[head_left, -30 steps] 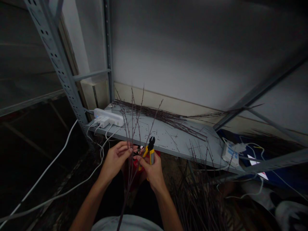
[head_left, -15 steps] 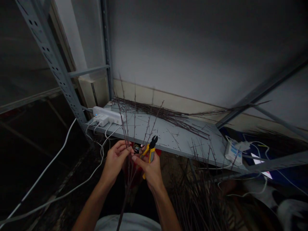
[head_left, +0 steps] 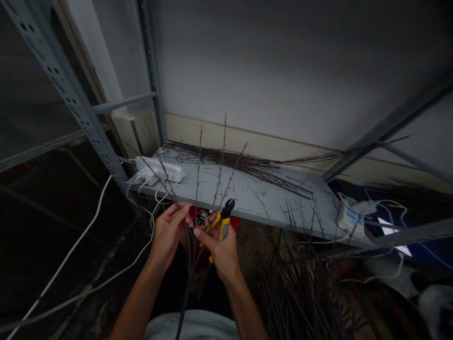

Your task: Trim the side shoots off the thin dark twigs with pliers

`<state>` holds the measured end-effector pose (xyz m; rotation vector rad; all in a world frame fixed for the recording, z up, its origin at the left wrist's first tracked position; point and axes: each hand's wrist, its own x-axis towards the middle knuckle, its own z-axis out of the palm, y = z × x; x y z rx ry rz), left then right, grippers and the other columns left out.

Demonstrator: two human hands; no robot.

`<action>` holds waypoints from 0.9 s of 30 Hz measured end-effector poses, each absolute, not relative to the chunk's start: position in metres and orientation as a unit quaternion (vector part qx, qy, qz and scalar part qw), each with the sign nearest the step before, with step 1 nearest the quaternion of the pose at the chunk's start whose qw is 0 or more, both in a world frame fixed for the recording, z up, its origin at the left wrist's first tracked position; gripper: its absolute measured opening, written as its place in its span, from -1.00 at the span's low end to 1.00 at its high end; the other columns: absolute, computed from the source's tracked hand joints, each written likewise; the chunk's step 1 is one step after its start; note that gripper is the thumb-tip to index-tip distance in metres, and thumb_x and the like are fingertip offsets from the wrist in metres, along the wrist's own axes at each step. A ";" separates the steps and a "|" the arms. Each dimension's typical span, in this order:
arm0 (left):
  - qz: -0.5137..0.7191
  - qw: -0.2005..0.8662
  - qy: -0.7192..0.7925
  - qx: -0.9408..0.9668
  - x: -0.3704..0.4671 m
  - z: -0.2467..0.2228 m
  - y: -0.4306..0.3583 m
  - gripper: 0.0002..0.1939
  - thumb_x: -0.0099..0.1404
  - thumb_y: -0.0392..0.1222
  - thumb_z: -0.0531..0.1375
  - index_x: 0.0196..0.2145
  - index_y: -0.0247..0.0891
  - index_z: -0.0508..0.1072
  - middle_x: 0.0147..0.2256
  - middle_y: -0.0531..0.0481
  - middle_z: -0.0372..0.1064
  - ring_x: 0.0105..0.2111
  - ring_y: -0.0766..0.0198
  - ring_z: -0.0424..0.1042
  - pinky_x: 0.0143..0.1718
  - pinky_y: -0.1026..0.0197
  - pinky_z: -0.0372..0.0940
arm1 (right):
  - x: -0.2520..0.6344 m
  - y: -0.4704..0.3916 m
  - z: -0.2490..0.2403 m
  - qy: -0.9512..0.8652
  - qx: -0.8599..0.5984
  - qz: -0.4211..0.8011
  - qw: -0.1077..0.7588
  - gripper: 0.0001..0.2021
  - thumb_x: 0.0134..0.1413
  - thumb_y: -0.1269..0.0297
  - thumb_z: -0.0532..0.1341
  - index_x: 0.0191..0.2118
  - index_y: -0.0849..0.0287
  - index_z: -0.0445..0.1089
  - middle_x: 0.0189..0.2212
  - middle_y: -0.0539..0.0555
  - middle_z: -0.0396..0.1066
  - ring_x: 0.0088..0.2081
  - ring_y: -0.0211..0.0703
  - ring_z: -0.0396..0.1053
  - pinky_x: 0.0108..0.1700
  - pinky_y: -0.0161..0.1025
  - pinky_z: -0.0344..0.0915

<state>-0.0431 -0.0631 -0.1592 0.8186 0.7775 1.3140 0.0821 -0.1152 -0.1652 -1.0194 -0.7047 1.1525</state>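
A forked bare branch (head_left: 188,269) rises from my lap, its thin twigs spreading up in front of the shelf. My left hand (head_left: 170,229) pinches one of its twigs between thumb and fingers. In my right hand (head_left: 222,245) I grip diagonal cutters (head_left: 224,221) with yellow and black handles, their dark jaws pointing up and slightly apart. The right thumb and index finger also reach toward the branch's other twigs; whether they touch them I cannot tell. Behind the hands, below the shelf edge, something red (head_left: 233,223) shows in part, with dark, patterned contents too small to make out.
A grey metal shelf (head_left: 244,208) runs across in front, bearing a bundle of cut twigs (head_left: 244,163) and small scraps. A white power strip (head_left: 159,169) with cables sits at its left, a white box (head_left: 350,219) at its right. More branches (head_left: 300,297) stand low on the right.
My left hand has drawn its twig to the left, so that it now leans across the power strip, apart from the other twigs. The view has shifted slightly; the right hand still holds the cutters.
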 end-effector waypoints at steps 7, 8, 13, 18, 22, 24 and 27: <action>0.503 0.659 0.374 0.416 -0.059 -0.160 -0.058 -0.67 0.21 -0.11 0.39 -0.12 -0.33 0.61 -0.25 -0.17 0.62 -0.25 0.17 0.57 -0.12 0.18 0.40 | 0.086 -0.115 -0.174 -0.301 -0.446 0.516 0.666 -0.53 -0.25 0.32 0.54 -0.20 0.12 0.36 -0.27 -0.05 0.45 -0.28 -0.20 0.51 -0.13 -0.22 0.46; 0.485 0.664 0.378 0.425 -0.061 -0.161 -0.058 -0.67 0.21 -0.09 0.39 -0.12 -0.33 0.61 -0.27 -0.18 0.63 -0.26 0.16 0.57 -0.13 0.17 0.41 | 0.086 -0.115 -0.176 -0.297 -0.448 0.517 0.666 -0.53 -0.25 0.32 0.55 -0.19 0.12 0.36 -0.26 -0.04 0.46 -0.28 -0.19 0.51 -0.13 -0.22 0.46; 0.459 0.664 0.378 0.452 -0.066 -0.163 -0.060 -0.75 0.28 -0.06 0.35 -0.27 -0.35 0.60 -0.29 -0.15 0.60 -0.30 0.20 0.55 -0.18 0.19 0.42 | 0.087 -0.115 -0.179 -0.297 -0.438 0.530 0.663 -0.52 -0.25 0.30 0.55 -0.19 0.12 0.37 -0.27 -0.04 0.48 -0.27 -0.16 0.52 -0.12 -0.19 0.47; 0.451 0.682 0.344 0.461 -0.065 -0.162 -0.065 -0.76 0.18 -0.18 0.44 -0.28 -0.27 0.47 -0.22 -0.07 0.58 -0.23 0.21 0.56 -0.15 0.20 0.43 | 0.085 -0.112 -0.175 -0.305 -0.441 0.525 0.661 -0.54 -0.24 0.28 0.54 -0.20 0.12 0.37 -0.29 -0.04 0.48 -0.27 -0.18 0.49 -0.13 -0.21 0.44; 0.432 0.690 0.334 0.474 -0.065 -0.162 -0.067 -0.63 0.10 -0.30 0.48 -0.22 -0.23 0.41 -0.11 -0.08 0.57 -0.11 0.15 0.56 -0.09 0.17 0.44 | 0.090 -0.110 -0.177 -0.332 -0.462 0.499 0.654 -0.54 -0.26 0.26 0.55 -0.21 0.12 0.37 -0.29 -0.04 0.46 -0.28 -0.19 0.45 -0.17 -0.23 0.42; 0.426 0.696 0.333 0.473 -0.065 -0.164 -0.067 -0.62 0.10 -0.31 0.48 -0.20 -0.24 0.41 -0.10 -0.10 0.57 -0.09 0.14 0.56 -0.09 0.18 0.44 | 0.094 -0.109 -0.179 -0.354 -0.471 0.486 0.645 -0.56 -0.22 0.24 0.53 -0.20 0.12 0.38 -0.28 -0.02 0.46 -0.26 -0.17 0.45 -0.14 -0.21 0.41; 0.422 0.712 0.320 0.461 -0.063 -0.167 -0.068 -0.61 0.10 -0.33 0.47 -0.18 -0.23 0.41 -0.07 -0.11 0.56 -0.08 0.09 0.56 -0.17 0.18 0.47 | 0.099 -0.108 -0.180 -0.375 -0.470 0.483 0.637 -0.61 -0.14 0.22 0.50 -0.20 0.13 0.38 -0.28 0.00 0.46 -0.22 -0.16 0.45 -0.08 -0.19 0.41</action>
